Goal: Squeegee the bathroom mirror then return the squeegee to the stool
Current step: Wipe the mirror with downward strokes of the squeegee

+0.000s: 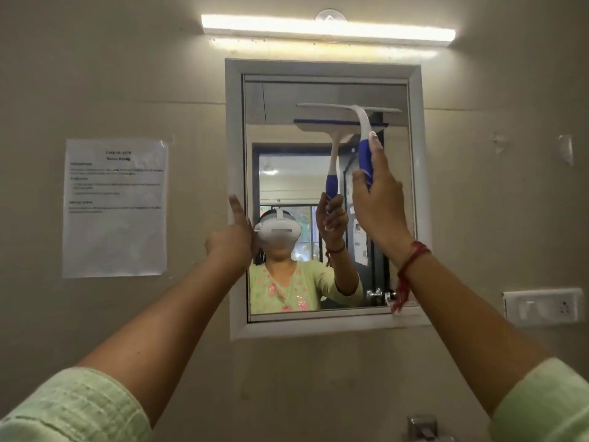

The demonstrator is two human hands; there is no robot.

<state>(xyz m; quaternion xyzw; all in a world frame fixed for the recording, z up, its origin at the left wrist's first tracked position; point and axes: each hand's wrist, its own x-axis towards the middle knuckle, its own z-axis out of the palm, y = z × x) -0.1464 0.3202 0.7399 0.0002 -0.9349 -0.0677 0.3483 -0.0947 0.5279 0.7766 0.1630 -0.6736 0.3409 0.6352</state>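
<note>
A white-framed mirror (236,129) hangs on the beige wall. My right hand (379,199) grips the blue-and-white handle of a squeegee (361,122), whose blade lies across the upper right part of the glass. My left hand (231,240) rests on the mirror's left frame edge, holding nothing, with one finger pointing up. The glass reflects the squeegee, the hand and a person in a light green top wearing a white headset. No stool is in view.
A lit tube light (328,30) runs above the mirror. A printed paper sheet (114,208) is taped to the wall at left. A white switch plate (541,306) sits at right, and a metal fitting (422,425) shows at the bottom edge.
</note>
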